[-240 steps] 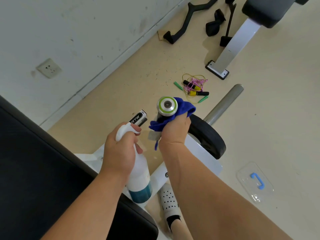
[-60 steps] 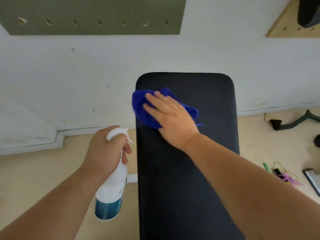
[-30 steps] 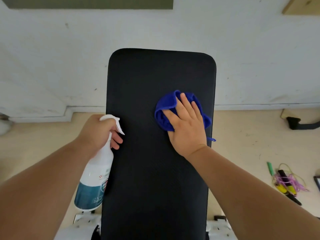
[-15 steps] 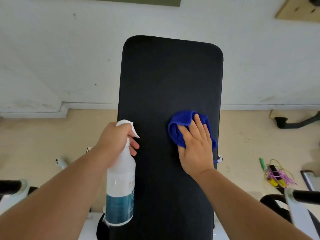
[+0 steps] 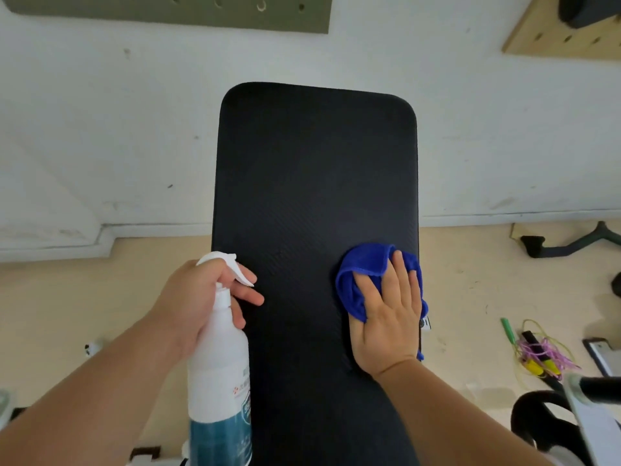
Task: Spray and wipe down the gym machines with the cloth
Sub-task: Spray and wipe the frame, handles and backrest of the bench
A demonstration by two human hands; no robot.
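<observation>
A long black padded bench [image 5: 302,183] runs away from me toward the white wall. My right hand [image 5: 386,317] lies flat on a bunched blue cloth [image 5: 359,274], pressing it onto the pad near its right edge. My left hand [image 5: 198,301] grips the neck of a white spray bottle [image 5: 218,375] with teal liquid at its bottom, held upright beside the pad's left edge, index finger stretched past the trigger.
A tangle of pink and yellow cord with green pegs [image 5: 541,354] lies on the beige floor at right. A black handle bar [image 5: 568,243] rests by the wall. Black and white machine parts [image 5: 571,415] sit at lower right. Pegboards [image 5: 564,31] hang on the wall.
Over the last second my right hand slid the blue cloth down the pad toward me and toward the right edge. The bottle stays in my left hand beside the pad.
</observation>
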